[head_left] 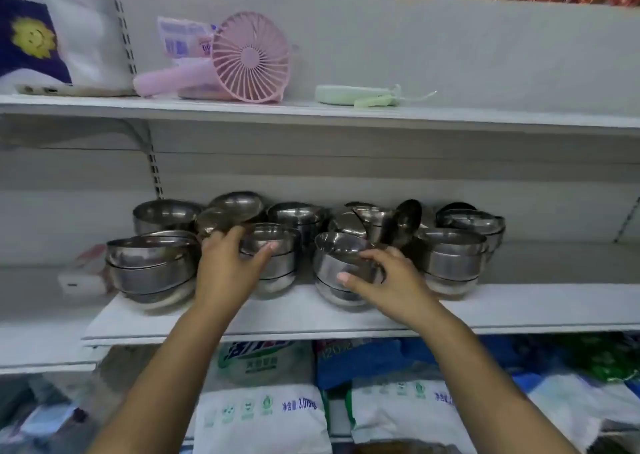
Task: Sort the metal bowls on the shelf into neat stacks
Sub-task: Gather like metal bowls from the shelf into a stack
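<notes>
Several stacks of shiny metal bowls stand on the white middle shelf (311, 311). My left hand (228, 270) reaches over the front centre stack (277, 266), with its fingertips on a tilted bowl (218, 220) leaning behind and its thumb on the stack's rim. My right hand (388, 280) grips the rim of the top, tilted bowl (341, 253) of the stack beside it. A wide stack (149, 270) sits at the front left and another stack (450, 259) at the front right. Loose, tipped bowls (381, 221) crowd the back row.
A pink hand fan (249, 57) and a pale green gadget (353, 94) lie on the upper shelf. A small white box (81, 280) sits left of the bowls. Detergent bags (263, 405) fill the shelf below.
</notes>
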